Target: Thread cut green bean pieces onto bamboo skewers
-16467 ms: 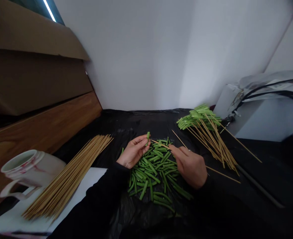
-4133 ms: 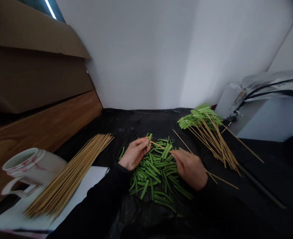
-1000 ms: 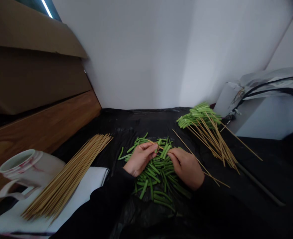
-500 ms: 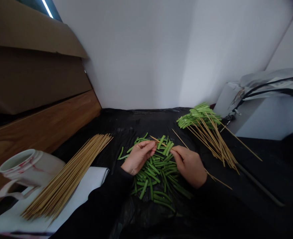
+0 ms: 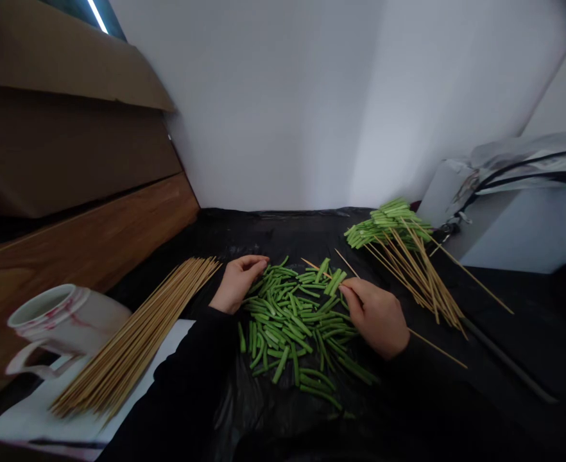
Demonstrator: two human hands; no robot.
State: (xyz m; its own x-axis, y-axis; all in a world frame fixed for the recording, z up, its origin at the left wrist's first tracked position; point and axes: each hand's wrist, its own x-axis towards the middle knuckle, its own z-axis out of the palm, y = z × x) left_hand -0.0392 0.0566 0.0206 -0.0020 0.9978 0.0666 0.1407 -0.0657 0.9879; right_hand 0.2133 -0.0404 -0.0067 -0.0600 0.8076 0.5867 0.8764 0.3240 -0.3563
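Between the pinched fingers of my right hand [image 5: 378, 316] is a bamboo skewer [image 5: 309, 264], its pointed tip aimed up and left. Short cut pieces of green bean [image 5: 335, 281] are threaded crosswise on it, just ahead of my fingertips. My left hand [image 5: 237, 281] is at the upper left edge of a loose pile of cut green beans [image 5: 283, 327], thumb and index finger closed together. Whether a piece is between those fingertips is hidden. Another thin stick [image 5: 346, 262] lies behind my right hand, partly covered by it.
A bundle of bare skewers [image 5: 138, 340] rests on white paper [image 5: 23, 410] at left, beside a white mug [image 5: 71, 321]. At back right, loaded bean skewers [image 5: 389, 221] are stacked, sticks pointing toward me. Black plastic [image 5: 264, 228] covers the table; a wall and cardboard box [image 5: 71, 147] border it.
My left hand has moved left, away from the skewer tip, to the pile's upper left edge. My right hand still grips the skewer with its bean pieces, shifted slightly right in view.
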